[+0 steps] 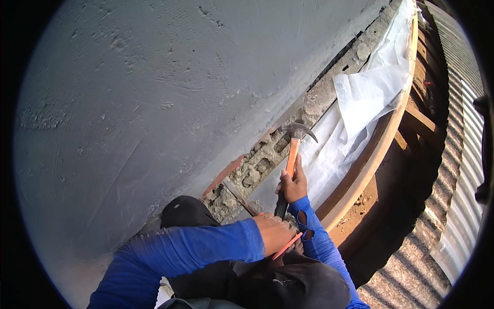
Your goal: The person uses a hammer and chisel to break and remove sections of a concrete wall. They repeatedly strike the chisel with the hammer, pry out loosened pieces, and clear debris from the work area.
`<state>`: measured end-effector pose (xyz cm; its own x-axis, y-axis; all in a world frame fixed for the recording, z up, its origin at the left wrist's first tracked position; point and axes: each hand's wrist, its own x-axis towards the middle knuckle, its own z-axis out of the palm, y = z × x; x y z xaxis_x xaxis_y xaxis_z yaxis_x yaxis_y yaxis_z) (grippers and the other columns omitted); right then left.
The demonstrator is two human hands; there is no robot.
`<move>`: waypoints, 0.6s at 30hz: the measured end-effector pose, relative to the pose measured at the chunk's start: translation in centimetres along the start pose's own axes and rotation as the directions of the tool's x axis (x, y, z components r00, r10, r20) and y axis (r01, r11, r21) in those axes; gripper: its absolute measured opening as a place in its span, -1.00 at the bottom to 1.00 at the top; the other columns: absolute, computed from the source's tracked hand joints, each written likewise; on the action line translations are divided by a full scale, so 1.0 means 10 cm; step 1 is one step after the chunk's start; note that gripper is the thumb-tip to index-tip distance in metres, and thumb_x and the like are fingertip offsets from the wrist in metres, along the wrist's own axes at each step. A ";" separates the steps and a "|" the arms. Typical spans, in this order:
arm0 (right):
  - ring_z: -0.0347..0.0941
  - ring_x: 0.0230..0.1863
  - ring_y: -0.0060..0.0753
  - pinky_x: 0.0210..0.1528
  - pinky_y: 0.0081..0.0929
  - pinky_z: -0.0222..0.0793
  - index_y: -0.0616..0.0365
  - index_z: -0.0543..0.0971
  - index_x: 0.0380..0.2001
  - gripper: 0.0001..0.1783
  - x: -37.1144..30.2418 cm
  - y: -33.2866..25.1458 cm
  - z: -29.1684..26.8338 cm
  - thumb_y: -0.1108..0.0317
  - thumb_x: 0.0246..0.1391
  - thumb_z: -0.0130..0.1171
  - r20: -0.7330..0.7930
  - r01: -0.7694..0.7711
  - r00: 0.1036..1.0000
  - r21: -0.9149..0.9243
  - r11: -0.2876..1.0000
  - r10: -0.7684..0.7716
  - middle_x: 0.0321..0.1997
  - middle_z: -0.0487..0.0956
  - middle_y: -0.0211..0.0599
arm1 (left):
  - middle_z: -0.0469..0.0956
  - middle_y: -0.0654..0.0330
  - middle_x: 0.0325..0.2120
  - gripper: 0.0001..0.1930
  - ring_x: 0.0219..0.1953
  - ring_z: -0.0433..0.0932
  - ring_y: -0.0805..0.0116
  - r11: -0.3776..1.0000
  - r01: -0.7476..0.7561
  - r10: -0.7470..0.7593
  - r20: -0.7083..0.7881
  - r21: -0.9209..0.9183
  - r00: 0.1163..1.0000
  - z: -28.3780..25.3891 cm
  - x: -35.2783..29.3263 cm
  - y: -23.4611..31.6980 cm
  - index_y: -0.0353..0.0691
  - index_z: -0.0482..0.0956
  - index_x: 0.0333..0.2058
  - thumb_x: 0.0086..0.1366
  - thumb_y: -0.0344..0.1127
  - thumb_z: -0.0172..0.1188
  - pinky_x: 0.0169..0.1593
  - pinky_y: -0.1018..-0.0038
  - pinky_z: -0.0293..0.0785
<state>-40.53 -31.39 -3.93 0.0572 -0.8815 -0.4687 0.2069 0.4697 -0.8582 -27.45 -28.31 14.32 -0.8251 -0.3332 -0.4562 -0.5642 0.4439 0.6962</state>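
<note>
My right hand (293, 184) is closed around the orange part of a claw hammer's (293, 157) handle. The steel head points up and away over a strip of rough, broken concrete (252, 172), and the black grip end hangs below my fingers. Nearer to me, my left hand (278, 234) wraps round a chisel (239, 196). Orange pieces show on both sides of that fist. The chisel's bare metal shaft slants to the upper left, its tip at the broken concrete beside the wall. My left fingers are partly hidden.
A grey plastered wall (128, 103) fills the left side. White sheeting (360, 98) lies right of the concrete strip, inside a curved wooden edge (373, 162). Beyond it are a dark gap with timbers (419, 121) and corrugated roofing (437, 206). My dark-clothed knees (190, 212) are below.
</note>
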 end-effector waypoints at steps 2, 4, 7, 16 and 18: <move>0.34 -0.74 -0.56 -0.73 -0.54 0.35 -0.03 -0.08 0.40 -0.21 -0.10 -0.01 -0.13 0.53 0.18 -0.02 -0.036 0.029 0.999 -0.057 0.998 -0.031 -0.58 0.35 -0.44 | 0.56 0.02 -0.32 -0.76 -0.17 0.57 0.05 1.000 0.013 -0.013 -0.014 0.025 1.000 0.01 0.00 -0.01 -0.23 0.43 -0.26 0.14 -0.25 0.15 -0.08 0.21 0.44; 0.32 -0.74 -0.55 -0.76 -0.51 0.36 -0.05 -0.10 0.40 -0.21 -0.16 -0.09 -0.27 0.49 0.20 -0.02 -0.110 0.012 0.994 0.073 0.997 -0.004 -0.56 0.37 -0.38 | 0.56 0.02 -0.33 -0.76 -0.18 0.58 0.04 1.000 -0.004 0.004 -0.047 0.006 0.999 0.03 0.01 -0.01 -0.23 0.44 -0.26 0.14 -0.24 0.15 -0.09 0.20 0.45; 0.32 -0.74 -0.53 -0.75 -0.50 0.37 -0.08 -0.17 0.40 -0.20 -0.12 -0.29 -0.53 0.43 0.22 -0.03 -0.397 0.171 0.915 0.228 0.958 -0.069 -0.57 0.37 -0.37 | 0.56 0.01 -0.34 -0.76 -0.19 0.58 0.02 1.000 -0.011 0.008 -0.092 -0.024 0.996 0.05 0.02 -0.02 -0.24 0.44 -0.26 0.14 -0.24 0.14 -0.09 0.20 0.45; 0.34 -0.73 -0.52 -0.73 -0.44 0.43 -0.12 -0.05 0.39 -0.24 0.24 -0.21 -0.60 0.42 0.22 0.02 -0.282 -0.108 0.947 0.166 0.980 0.152 -0.59 0.38 -0.38 | 0.56 0.00 -0.34 -0.75 -0.18 0.56 0.02 1.000 -0.022 0.022 -0.030 -0.008 0.999 0.04 0.04 -0.02 -0.22 0.45 -0.26 0.10 -0.26 0.16 -0.08 0.21 0.43; 0.36 -0.72 -0.51 -0.73 -0.43 0.44 -0.11 -0.06 0.39 -0.23 0.21 -0.20 -0.71 0.43 0.21 0.03 -0.271 -0.033 0.959 0.181 0.983 0.083 -0.60 0.39 -0.38 | 0.55 0.00 -0.33 -0.75 -0.17 0.56 0.01 1.000 -0.001 0.001 -0.004 0.019 1.000 0.05 0.02 -0.02 -0.22 0.45 -0.27 0.09 -0.26 0.18 -0.08 0.21 0.43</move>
<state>-47.71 -33.80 -4.67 -0.1930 -0.7935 -0.5771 0.3786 0.4824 -0.7899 -27.56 -28.06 13.86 -0.8254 -0.3366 -0.4532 -0.5641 0.4597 0.6859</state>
